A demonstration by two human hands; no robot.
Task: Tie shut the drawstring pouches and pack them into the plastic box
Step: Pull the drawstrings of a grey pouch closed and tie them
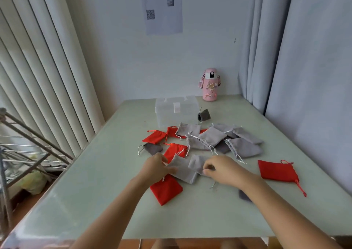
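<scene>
Pale tabletop (95,191), pouch heap (211,138) at twelve o'clock, plastic box (171,113) beyond. Left grip (157,167) pinches a grey pouch (183,170); right grip (222,169), at its three o'clock, pinches a second grey pouch (197,163).

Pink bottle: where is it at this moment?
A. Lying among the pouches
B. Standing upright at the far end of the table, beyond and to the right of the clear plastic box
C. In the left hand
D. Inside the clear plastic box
B: the pink bottle stands upright by the wall at the far edge of the table, behind and to the right of the clear plastic box.
</scene>
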